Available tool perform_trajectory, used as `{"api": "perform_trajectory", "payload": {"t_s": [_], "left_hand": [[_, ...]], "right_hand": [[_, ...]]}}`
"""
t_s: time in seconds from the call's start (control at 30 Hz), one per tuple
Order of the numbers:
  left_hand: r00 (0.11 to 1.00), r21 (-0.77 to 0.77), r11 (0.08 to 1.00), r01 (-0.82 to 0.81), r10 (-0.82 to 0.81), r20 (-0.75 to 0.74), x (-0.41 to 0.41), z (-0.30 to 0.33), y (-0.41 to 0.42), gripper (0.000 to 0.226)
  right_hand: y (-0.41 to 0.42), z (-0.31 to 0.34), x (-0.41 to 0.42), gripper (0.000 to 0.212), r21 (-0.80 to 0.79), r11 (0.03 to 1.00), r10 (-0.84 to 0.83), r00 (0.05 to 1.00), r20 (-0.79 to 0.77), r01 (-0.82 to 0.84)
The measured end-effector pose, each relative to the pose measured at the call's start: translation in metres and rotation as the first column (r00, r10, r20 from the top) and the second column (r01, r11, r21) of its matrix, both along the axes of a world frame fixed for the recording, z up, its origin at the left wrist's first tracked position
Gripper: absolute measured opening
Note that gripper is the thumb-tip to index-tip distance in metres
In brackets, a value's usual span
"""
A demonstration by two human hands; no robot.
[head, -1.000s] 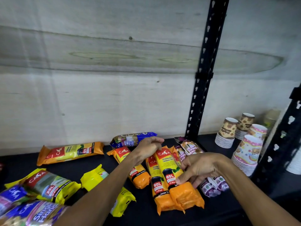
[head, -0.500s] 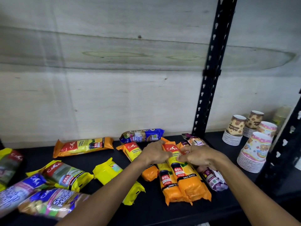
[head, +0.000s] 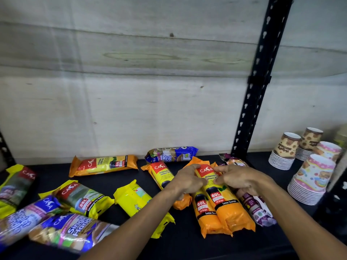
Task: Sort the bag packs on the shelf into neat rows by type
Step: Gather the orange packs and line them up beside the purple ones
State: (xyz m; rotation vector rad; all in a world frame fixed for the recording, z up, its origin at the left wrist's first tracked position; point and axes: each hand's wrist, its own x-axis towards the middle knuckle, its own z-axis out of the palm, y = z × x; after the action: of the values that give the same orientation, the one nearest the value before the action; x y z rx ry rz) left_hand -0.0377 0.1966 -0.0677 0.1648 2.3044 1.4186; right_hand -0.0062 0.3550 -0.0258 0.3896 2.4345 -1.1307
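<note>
Both hands meet over the top orange pack (head: 223, 199), a 60L lemon-scented garbage-bag roll lying near the front right of the black shelf (head: 187, 246). The left hand (head: 187, 180) has its fingers curled onto the pack's left edge and red label end; the right hand (head: 237, 178) pinches the same pack from the right, forefinger stretched toward the label. Neither lifts it clear: the pack lies partly on a second orange pack (head: 203, 214) just to its left, and the two-sided hold looks meant to square it up parallel with that neighbour. A third orange pack (head: 164, 177) runs just beside these under the left wrist, so an orange row seems to be forming here. A fourth orange pack (head: 103, 165) lies sideways near the back wall, well apart, probably still to be brought over.

A purple pack (head: 257, 209) sits under the right hand's edge, touching the orange group, and may need shifting out. A blue pack (head: 171, 154) lies crosswise at the back. Unsorted at left are a plain yellow pack (head: 135, 199), a yellow 25L pack (head: 82, 199) and blue single-handle packs (head: 69, 231), all at mixed angles. The stacked paper cups (head: 309, 181) stand right, beyond the black upright (head: 259, 91), outside this sorting
</note>
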Motion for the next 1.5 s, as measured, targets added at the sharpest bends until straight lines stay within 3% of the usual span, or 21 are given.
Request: {"api": "perform_trajectory", "payload": {"t_s": [0.43,0.5,0.57,0.63,0.7,0.87,1.0,1.13,1.27,1.5], "left_hand": [[0.999,0.090,0.995,-0.035,0.037,-0.014,-0.020,-0.004,-0.001,0.069],[0.999,0.120,0.992,-0.036,0.036,0.001,-0.019,0.000,-0.012,0.055],[0.997,0.129,0.989,-0.070,0.075,-0.033,-0.020,0.008,-0.031,0.039],[0.985,0.125,0.983,-0.135,0.146,-0.088,-0.022,0.018,-0.056,0.026],[0.967,0.105,0.973,-0.207,0.220,-0.131,-0.024,0.026,-0.085,0.012],[0.909,-0.085,0.922,-0.378,0.352,-0.223,-0.028,0.025,-0.160,0.023],[0.861,-0.253,0.842,-0.476,0.388,-0.330,-0.037,0.013,-0.215,0.020],[0.840,-0.469,0.714,-0.520,0.329,-0.431,-0.050,0.000,-0.258,0.041],[0.855,-0.580,0.655,-0.484,0.212,-0.473,-0.061,-0.006,-0.278,0.052],[0.913,-0.630,0.675,-0.384,0.178,-0.366,-0.070,-0.018,-0.286,0.056]], "right_hand": [[-0.008,0.003,-0.012,0.050,0.026,1.000,0.003,0.995,-0.096,0.000],[-0.011,0.005,-0.012,0.041,0.148,0.989,0.040,0.992,-0.117,-0.022],[-0.019,0.006,-0.013,0.033,0.367,0.929,0.104,0.979,-0.176,-0.033],[-0.031,0.004,-0.014,0.038,0.534,0.845,0.146,0.951,-0.273,0.023],[-0.048,0.002,-0.015,0.044,0.594,0.802,0.183,0.918,-0.351,0.067],[-0.096,-0.004,-0.027,0.045,0.557,0.831,0.266,0.871,-0.414,0.010],[-0.127,-0.011,-0.038,0.055,0.563,0.812,0.382,0.869,-0.314,-0.154],[-0.149,-0.029,-0.052,0.064,0.578,0.775,0.445,0.871,-0.211,-0.256],[-0.159,-0.040,-0.057,0.066,0.602,0.757,0.460,0.861,-0.217,-0.253],[-0.155,-0.041,-0.056,0.065,0.615,0.758,0.458,0.848,-0.266,-0.217]]}}
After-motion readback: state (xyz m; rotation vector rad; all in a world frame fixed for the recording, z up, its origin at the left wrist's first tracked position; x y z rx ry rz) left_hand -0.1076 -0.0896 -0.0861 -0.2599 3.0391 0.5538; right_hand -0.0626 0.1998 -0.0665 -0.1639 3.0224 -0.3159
